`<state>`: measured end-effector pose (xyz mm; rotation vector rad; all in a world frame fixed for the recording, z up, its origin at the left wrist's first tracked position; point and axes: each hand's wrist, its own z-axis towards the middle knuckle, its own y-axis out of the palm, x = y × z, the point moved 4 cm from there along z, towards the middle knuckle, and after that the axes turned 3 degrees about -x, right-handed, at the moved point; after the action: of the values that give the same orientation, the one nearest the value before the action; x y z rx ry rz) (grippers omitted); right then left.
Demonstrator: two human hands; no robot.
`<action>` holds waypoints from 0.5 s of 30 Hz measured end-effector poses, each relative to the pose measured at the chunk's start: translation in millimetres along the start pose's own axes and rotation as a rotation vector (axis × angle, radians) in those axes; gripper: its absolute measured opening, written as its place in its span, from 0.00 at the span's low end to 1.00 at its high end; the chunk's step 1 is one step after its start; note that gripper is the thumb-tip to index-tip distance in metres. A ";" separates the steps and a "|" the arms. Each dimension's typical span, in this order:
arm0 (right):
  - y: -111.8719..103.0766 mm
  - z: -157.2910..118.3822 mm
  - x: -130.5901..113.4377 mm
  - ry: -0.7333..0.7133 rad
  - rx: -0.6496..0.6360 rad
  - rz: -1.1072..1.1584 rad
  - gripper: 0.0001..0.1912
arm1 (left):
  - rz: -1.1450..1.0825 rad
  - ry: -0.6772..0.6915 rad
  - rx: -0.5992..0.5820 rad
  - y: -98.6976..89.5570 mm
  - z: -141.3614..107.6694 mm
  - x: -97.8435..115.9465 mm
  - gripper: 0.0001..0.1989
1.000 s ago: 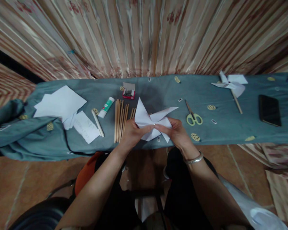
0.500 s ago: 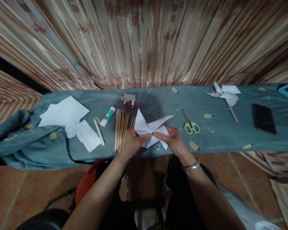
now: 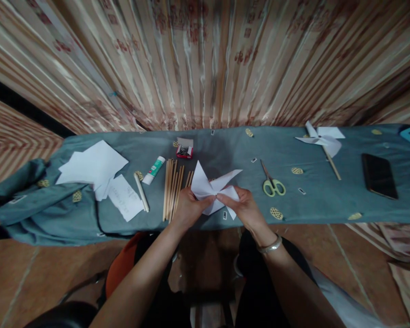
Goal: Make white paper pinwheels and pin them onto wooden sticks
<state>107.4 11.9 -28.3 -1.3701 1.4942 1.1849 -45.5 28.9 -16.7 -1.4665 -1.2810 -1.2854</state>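
A folded white paper pinwheel [image 3: 201,181] is held between my two hands near the table's front edge. My left hand [image 3: 190,206] grips its left side, with the thumb pressed by the centre. On the other side my right hand [image 3: 243,205] pinches the paper, its thumb also close to the centre. A small shiny pin head shows between the thumbs. Several thin wooden sticks [image 3: 172,187] lie just left of my left hand. Behind them sits a small open red box [image 3: 185,149] with dark bits inside.
Green-handled scissors [image 3: 274,187] lie right of my hands. Farther right are a finished pinwheel on a stick [image 3: 332,164], a phone [image 3: 379,176] and a blue-edged tablet. White paper sheets [image 3: 95,161], a glue stick [image 3: 153,170] and a white pen [image 3: 141,192] lie left.
The view has shifted slightly, so the table sits a little lower. The paper's right blade has tilted a little within my hands; both hands keep their hold.
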 end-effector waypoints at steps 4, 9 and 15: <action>0.5 -1.2 -4.4 -0.022 0.014 0.013 0.17 | 0.003 0.016 -0.008 -1.3 -0.1 3.7 0.15; -0.4 -2.7 -3.8 -0.029 -0.020 0.001 0.16 | 0.024 0.019 -0.033 -3.8 -0.9 4.2 0.14; 1.1 -4.6 -4.1 -0.005 -0.055 0.064 0.15 | 0.002 0.052 -0.045 -4.8 -1.8 3.1 0.17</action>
<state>107.0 8.5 -23.0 -1.3632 1.5223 1.2772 -50.6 28.6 -13.6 -1.4551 -1.2240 -1.3503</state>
